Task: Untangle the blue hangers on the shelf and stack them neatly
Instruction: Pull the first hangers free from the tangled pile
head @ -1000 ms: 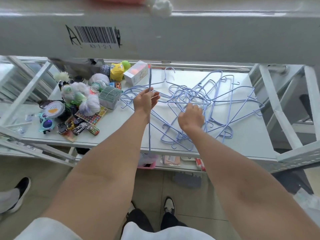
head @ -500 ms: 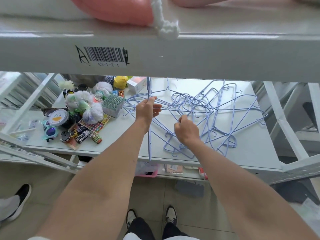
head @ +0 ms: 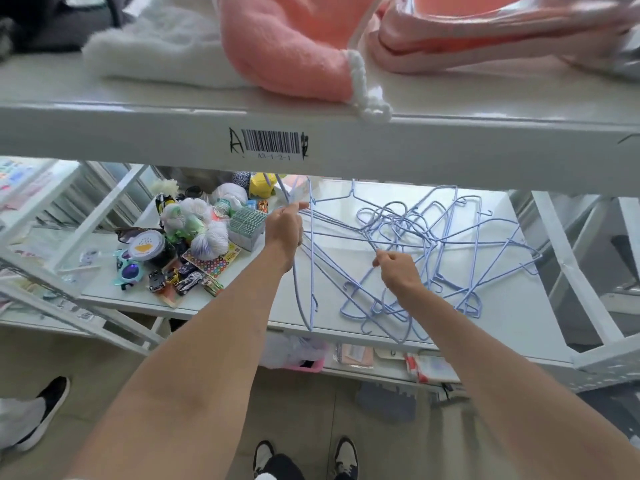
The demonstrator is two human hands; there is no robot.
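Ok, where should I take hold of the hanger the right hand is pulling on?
Probably keep the right hand pinching its straight wire arm, coming from the near left side of the tangled pile: that stretch is bare, while the hooks interlock further in.

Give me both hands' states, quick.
Left hand: holding a few hangers upright.
Right hand: pinching a wire in the hanger tangle.
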